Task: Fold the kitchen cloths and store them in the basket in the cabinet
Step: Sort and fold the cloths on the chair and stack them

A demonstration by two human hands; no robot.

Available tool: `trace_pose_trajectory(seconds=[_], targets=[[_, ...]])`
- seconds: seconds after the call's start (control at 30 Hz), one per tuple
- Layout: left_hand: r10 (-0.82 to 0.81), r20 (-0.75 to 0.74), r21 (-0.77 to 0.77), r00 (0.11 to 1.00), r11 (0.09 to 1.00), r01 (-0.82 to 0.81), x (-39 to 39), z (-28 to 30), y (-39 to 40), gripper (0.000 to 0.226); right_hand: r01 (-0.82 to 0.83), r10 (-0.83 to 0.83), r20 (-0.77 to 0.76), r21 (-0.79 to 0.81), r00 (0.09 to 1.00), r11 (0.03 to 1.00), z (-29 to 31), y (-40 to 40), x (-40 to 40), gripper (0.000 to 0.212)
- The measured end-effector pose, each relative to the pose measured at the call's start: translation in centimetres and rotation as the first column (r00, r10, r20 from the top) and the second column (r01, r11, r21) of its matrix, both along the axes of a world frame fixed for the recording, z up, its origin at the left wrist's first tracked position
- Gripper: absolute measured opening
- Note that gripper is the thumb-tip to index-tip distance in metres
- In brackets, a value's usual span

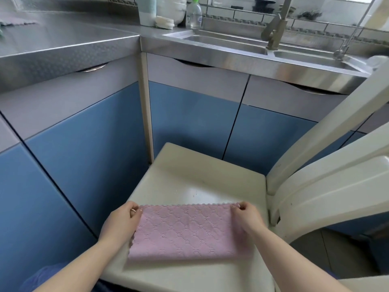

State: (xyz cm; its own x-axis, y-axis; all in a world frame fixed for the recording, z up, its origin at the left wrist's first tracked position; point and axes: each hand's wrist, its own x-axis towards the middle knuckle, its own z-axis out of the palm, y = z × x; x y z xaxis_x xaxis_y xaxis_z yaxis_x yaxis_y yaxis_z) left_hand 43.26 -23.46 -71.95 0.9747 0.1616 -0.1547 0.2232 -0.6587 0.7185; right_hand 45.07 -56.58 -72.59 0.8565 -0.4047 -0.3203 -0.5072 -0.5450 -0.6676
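Observation:
A pink textured kitchen cloth [187,231] lies folded in half on the seat of a cream plastic chair [195,178], its scalloped edges at the far side. My left hand [121,222] pinches the far left corner. My right hand [246,217] pinches the far right corner. Another pink cloth [15,21] lies on the steel counter at the far left. All the blue cabinet doors [189,121] are closed, and no basket is in sight.
The chair's backrest [328,186] rises on the right. A steel double sink [231,44] with a tap [275,28] sits behind. A cup, bowls and a clear bottle [194,13] stand on the counter at the back.

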Motion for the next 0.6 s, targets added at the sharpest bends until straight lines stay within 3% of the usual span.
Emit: trace_pose_trajectory(seconds=[0.17, 0.37, 0.5, 0.6], targets=[[0.018, 0.000, 0.184, 1.000, 0.983, -0.017, 0.9, -0.4, 0.0, 0.017, -0.085, 0.085, -0.011, -0.119, 0.996, 0.989, -0.1, -0.3, 0.8, 0.020], [0.001, -0.053, 0.211, 0.999, 0.978, 0.010, 1.1, -0.3, -0.2, 0.023, -0.056, 0.055, -0.013, -0.061, 0.998, 0.997, -0.2, -0.2, 0.6, 0.023], [0.021, -0.027, 0.240, 0.999, 0.971, -0.013, 0.8, 1.0, 0.1, 0.017, -0.008, 0.048, 0.177, -0.217, 0.983, 0.976, 1.7, 0.2, -0.4, 0.015], [-0.049, 0.142, 0.349, 0.989, 0.937, -0.004, 0.2, 1.4, -0.6, 0.019, -0.158, 0.257, 0.350, -0.288, 0.901, 0.945, 3.1, 2.7, -1.3, 0.017]])
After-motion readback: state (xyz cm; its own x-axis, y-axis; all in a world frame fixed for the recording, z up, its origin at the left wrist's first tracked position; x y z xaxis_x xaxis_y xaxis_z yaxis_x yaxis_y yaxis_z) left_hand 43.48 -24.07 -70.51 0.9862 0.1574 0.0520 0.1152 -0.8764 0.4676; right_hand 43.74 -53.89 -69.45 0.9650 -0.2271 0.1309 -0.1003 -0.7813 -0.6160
